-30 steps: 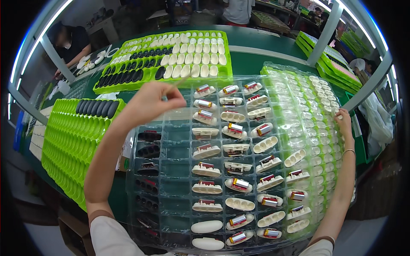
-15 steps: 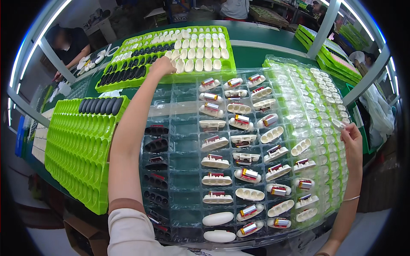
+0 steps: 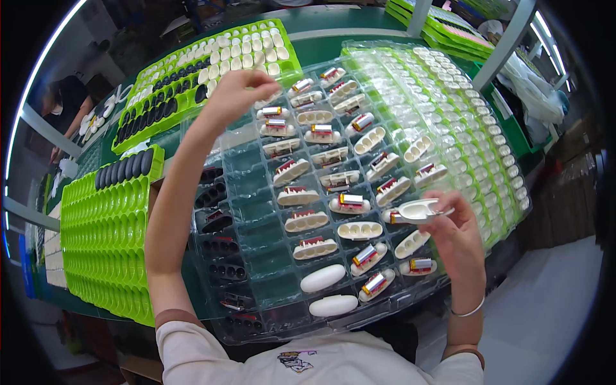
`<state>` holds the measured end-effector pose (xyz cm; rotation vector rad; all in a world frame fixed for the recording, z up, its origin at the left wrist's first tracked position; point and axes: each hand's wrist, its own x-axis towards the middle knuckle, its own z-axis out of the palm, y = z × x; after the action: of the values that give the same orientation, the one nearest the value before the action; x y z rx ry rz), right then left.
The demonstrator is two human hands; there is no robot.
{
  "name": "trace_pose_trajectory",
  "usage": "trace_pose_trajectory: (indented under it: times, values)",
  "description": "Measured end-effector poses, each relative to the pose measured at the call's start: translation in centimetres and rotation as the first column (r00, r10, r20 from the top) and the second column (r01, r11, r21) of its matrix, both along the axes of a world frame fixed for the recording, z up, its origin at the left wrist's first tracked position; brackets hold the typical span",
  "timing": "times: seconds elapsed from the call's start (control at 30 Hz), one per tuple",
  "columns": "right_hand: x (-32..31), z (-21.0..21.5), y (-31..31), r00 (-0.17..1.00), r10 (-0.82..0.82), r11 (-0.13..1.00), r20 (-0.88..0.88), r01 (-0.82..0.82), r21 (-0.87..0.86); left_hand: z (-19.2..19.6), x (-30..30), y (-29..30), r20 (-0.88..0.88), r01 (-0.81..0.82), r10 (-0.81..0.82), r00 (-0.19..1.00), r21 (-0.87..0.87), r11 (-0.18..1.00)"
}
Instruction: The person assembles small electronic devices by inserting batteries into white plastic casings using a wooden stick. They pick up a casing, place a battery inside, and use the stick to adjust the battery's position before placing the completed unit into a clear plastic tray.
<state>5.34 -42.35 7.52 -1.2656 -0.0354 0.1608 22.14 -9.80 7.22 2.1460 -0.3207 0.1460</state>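
Note:
My right hand pinches a white, hollow oval shell above the near right part of the clear compartment tray. Over that tray's far left part hangs my left hand, its fingers drawn together; whatever they hold, if anything, is hidden. Beneath my hands the compartments carry white oval housings, several with a silver cell and red-and-yellow parts. Two smooth white closed ovals lie at the near edge. Black housings fill a column on the left.
A green tray with white and black shells stands beyond my left hand. Another green tray at left holds black shells along its far edge. Stacked clear-and-green trays of white pieces lie right. A person sits far left behind a metal post.
My left hand has drawn back from the far green tray. My right hand has brought the white shell leftward and nearer, from the right-hand trays to above the compartment tray. The view has shifted.

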Motion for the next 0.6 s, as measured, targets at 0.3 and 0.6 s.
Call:
trace_pose_trajectory:
  times: [0.3, 0.6]
  values:
    - [-2.7, -2.1, 4.2, 0.995, 0.042, 0.885, -0.085, 0.002, 0.466, 0.5, -11.3, -4.9, -0.020, 0.288, -0.308, 0.951, 0.419, 0.861]
    - [-3.8, -2.8, 5.2, 0.980, 0.013, 0.900, -0.200, 0.076, 0.430, -1.6, -15.3, -5.7, -0.181, 0.298, -0.242, 0.953, 0.422, 0.856]
